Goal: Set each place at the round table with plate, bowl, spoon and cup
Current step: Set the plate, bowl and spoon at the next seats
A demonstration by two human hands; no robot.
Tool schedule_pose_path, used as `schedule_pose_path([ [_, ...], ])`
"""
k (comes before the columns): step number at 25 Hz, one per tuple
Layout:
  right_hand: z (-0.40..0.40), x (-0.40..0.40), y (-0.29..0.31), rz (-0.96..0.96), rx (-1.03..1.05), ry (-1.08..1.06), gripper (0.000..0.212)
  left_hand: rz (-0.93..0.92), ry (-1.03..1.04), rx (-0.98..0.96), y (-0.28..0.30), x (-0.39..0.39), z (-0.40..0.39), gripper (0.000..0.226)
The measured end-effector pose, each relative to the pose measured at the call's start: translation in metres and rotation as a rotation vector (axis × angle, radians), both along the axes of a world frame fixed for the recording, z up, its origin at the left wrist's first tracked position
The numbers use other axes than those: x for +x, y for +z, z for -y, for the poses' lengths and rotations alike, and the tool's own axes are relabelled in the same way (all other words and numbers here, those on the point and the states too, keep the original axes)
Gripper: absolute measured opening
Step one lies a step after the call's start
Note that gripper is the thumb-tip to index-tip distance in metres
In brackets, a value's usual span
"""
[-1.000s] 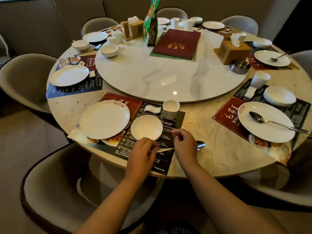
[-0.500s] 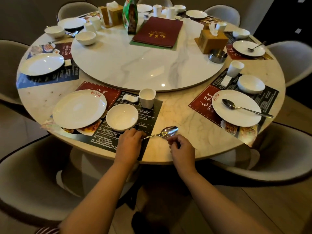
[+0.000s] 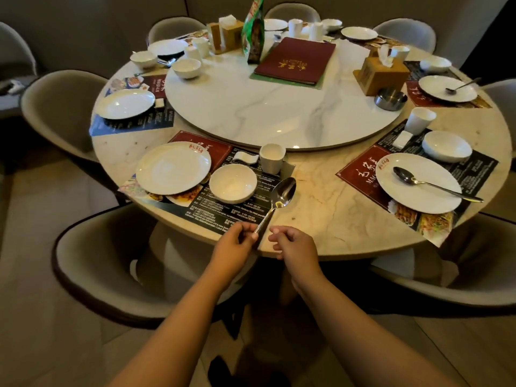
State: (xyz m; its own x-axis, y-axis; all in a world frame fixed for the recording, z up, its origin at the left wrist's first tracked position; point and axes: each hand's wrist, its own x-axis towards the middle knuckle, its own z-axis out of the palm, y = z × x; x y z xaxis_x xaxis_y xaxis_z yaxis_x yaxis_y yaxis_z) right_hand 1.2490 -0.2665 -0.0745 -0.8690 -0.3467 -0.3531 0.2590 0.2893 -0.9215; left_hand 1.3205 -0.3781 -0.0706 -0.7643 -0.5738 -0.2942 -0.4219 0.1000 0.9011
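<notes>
Spoon [image 3: 280,197] held up over the near table [image 3: 321,219] edge, just right of the bowl [image 3: 232,186]. Pointed bowl-end away, handle back toward the body. Pinched low on the handle by the left hand [image 3: 236,245]. Right hand [image 3: 293,243] just beside, fingers loosely curled, likely holding nothing. Plate [image 3: 173,167] further left, past the bowl; cup [image 3: 272,157] behind.

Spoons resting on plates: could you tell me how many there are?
2: one spoon on the near-right plate, another spoon on the far-right plate; distant settings may hide more.
</notes>
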Motion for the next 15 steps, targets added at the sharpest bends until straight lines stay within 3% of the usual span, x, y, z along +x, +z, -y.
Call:
schedule_pose_path([
  [4,0.053,0.018,0.018,-0.022,-0.126,0.063,0.012,-0.11,0.137,0.124,0.012,0.03,0.029,0.022],
  [8,0.117,0.021,0.018,-0.044,-0.089,0.105,0.012,-0.156,0.184,0.171,0.019,0.048,0.08,0.022],
  [11,0.172,0.018,0.015,-0.05,-0.035,0.066,0.012,-0.177,0.239,0.106,0.01,0.055,0.149,0.017],
  [15,0.235,0.013,0.006,-0.11,0.189,0.033,0.017,-0.076,0.249,-0.056,0.0,0.053,0.234,0.034],
])
